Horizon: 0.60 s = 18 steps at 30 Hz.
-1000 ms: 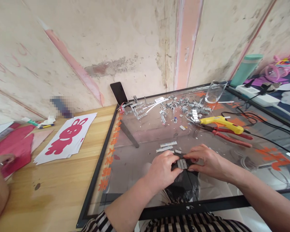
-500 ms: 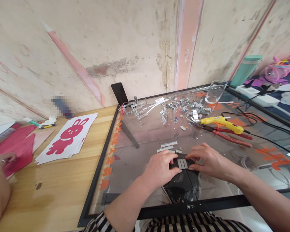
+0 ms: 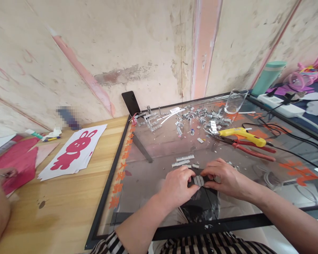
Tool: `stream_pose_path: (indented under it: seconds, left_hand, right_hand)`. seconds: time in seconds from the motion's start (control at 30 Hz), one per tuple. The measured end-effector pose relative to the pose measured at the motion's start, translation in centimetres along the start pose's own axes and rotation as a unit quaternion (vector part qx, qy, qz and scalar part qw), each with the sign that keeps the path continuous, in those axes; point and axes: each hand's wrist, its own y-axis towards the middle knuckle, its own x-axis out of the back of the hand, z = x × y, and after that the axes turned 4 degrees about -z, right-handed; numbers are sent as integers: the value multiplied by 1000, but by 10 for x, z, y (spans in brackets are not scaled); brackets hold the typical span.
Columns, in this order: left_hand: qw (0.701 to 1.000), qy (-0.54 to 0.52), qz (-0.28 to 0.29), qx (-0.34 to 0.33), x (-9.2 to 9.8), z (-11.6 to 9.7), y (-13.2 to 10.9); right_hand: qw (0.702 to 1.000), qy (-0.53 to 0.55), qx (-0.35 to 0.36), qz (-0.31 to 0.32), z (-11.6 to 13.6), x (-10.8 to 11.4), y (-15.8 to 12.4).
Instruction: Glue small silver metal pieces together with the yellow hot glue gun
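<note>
left hand (image 3: 176,187) + right hand (image 3: 226,178): fingers pinching black piece with silver strips (image 3: 200,180) | on glass tabletop (image 3: 159,169) | pliers (image 3: 243,148) beyond

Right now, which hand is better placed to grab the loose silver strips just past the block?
Probably left. The left hand sits nearer the loose silver strips. The right hand lies farther to the side. Both pinch the small striped block.

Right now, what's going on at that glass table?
A person has both hands on a small row of silver strips set on a dark piece, left hand and right hand pinching it from either side on the glass table. More strips lie just beyond; a yellow glue gun and red pliers sit unused further back.
</note>
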Motion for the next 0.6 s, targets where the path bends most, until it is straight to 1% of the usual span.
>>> stream_pose_path:
  seconds: [0.27,0.37,0.47,0.6]
  left_hand:
    - [1000,3,-11,2,4,2,1]
    - [1000,7,-14,1,3,3,2]
    - [1000,9,-12,-3,3,2,1]
    - [1000,8,-11,-2,5,2,1]
  right_hand:
    - [1000,7,4,-16,0,-4,2]
    - [1000,-3,-4,-9,-1,-6,3]
    - [1000,-6,-8,1,0,-5,3]
    - [1000,-9,-14,-7,-3,-1,2]
